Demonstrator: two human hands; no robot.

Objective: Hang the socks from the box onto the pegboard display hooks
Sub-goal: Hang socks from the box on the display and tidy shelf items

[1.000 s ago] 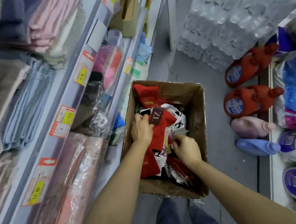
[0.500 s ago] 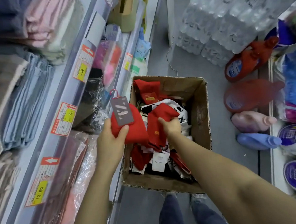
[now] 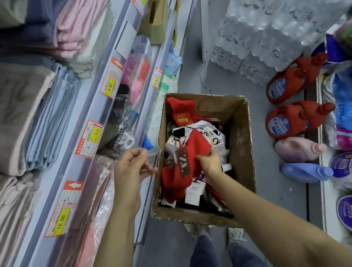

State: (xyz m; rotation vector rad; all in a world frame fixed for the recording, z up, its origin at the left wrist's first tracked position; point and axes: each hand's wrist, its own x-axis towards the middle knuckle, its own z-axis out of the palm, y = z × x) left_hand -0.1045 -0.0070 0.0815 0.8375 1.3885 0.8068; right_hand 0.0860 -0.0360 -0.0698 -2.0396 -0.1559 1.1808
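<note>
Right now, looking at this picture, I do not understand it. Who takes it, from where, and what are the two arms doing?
There is no machine. A person wears a camera on the head, and it looks down at their own arms. A cardboard box full of socks stands on the floor beside store shelves. The right hand grips a red pair of socks with a dark tag over the box. The left hand, loosely curled, holds nothing visible. Detergent bottles lie on the right.
</note>
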